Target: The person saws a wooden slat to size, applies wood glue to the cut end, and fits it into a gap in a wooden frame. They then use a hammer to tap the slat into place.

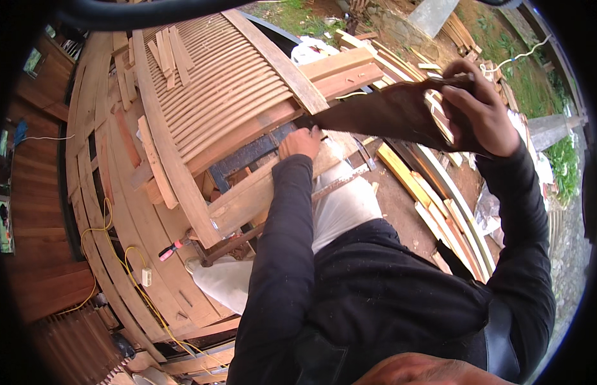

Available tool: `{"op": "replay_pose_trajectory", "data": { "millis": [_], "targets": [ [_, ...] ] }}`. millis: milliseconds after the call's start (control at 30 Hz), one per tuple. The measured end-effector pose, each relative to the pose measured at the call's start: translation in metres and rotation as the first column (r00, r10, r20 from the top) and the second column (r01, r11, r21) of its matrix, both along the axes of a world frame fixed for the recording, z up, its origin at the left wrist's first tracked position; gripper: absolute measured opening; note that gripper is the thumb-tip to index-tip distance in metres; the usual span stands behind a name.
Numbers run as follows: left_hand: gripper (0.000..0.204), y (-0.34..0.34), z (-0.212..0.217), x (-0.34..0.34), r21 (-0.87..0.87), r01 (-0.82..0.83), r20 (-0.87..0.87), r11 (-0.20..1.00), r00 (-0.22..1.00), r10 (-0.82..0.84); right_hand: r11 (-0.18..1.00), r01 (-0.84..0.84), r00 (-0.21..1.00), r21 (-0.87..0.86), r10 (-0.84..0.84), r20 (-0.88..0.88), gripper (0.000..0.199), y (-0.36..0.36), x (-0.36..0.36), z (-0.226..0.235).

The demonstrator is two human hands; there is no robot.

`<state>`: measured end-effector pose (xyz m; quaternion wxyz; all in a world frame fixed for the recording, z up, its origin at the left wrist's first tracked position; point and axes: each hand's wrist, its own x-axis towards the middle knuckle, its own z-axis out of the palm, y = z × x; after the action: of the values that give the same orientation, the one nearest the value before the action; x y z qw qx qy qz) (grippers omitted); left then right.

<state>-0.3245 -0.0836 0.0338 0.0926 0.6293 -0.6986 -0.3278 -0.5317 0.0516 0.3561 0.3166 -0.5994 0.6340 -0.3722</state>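
My right hand point(479, 106) grips the handle end of a rusty brown hand saw point(388, 112), raised at the upper right. The blade runs left and down to a wooden plank point(260, 189) lying across a workbench. My left hand point(300, 142) presses on that plank right beside the blade's tip, fingers curled over the wood. Just behind the plank lies a wooden louvered shutter point(215, 83) with many thin curved slats.
Stacked planks point(439, 199) lie on the dirt ground at the right. Timber offcuts point(340, 67) rest above the shutter. A yellow cable point(119, 256) and a red-handled tool point(173, 249) lie at lower left. White sacking point(340, 202) hangs under the bench.
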Motion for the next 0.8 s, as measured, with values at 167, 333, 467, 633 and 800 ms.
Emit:
{"op": "replay_pose_trajectory", "data": {
  "millis": [167, 333, 467, 633, 800],
  "targets": [
    [0.052, 0.001, -0.004, -0.001, -0.041, -0.025, -0.027, 0.999, 0.999, 0.024, 0.999, 0.030, 0.996, 0.040, -0.034, 0.084, 0.020, 0.006, 0.002, 0.009],
    [0.053, 0.001, -0.005, 0.001, -0.044, -0.022, -0.009, 0.999, 1.000, 0.022, 0.998, 0.061, 0.991, 0.025, -0.064, 0.118, 0.024, 0.011, -0.006, 0.007],
    [0.053, -0.004, -0.006, 0.002, -0.032, -0.008, 0.006, 0.999, 1.000, 0.008, 0.999, 0.012, 0.995, 0.044, -0.016, 0.097, 0.021, -0.002, 0.003, 0.000],
    [0.053, 0.000, -0.003, 0.000, -0.030, -0.010, 0.001, 0.999, 1.000, 0.010, 0.998, -0.004, 0.990, 0.059, -0.004, 0.139, 0.021, -0.002, -0.009, 0.013],
    [0.051, 0.000, -0.007, -0.005, -0.065, -0.006, 0.001, 0.998, 1.000, 0.007, 0.984, 0.131, 0.985, -0.122, -0.116, 0.126, 0.027, 0.016, 0.004, 0.012]
  ]
}}
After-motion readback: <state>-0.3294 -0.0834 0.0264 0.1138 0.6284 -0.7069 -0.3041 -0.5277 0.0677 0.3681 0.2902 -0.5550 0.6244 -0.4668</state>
